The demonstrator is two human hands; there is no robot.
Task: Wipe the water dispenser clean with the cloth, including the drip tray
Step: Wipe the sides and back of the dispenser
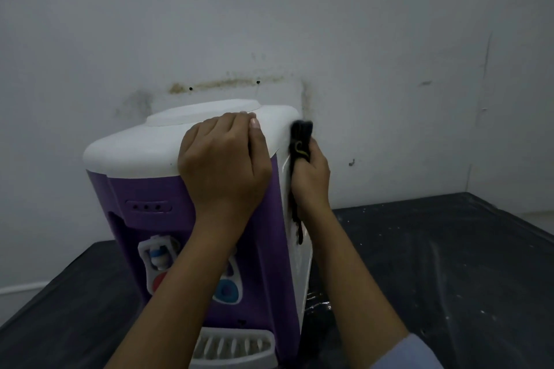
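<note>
Wall (389,39) is stained, directly behind the unit at 12 o'clock. It matters little, but the cloth could pick up grime if a stroke overruns the rear corner.

Desk (449,263) is dark and speckled, with a glossy patch (317,302) at the base of the unit around 4 o'clock that looks wet. My read is that the base could skid there under a hard sideways push.

Water dispenser (135,147) sits mid-desk, white top over a purple front, and looks tilted in my feed, though that could be lens distortion. The main risk is tipping or sliding toward 9 o'clock, since the wiping force comes from the right side.

Left hand (223,165) lies palm-down on the white top, fingers laid over it and holding nothing, so it reads as a brace. If it lifts, the unit has no counterforce.

Right hand (311,180) is at 3 o'clock of the left one, closed around the cloth and pressing it onto the white right panel.

Cloth (301,135) is dark and bunched. It sticks out above the fist near the upper rear corner, with a tail hanging below along the panel. That tail could snag or smear.

Drip tray (233,347) is at 6 o'clock under both forearms, well apart from the cloth and, I judge, not yet wiped. It may pop loose if bumped.
</note>
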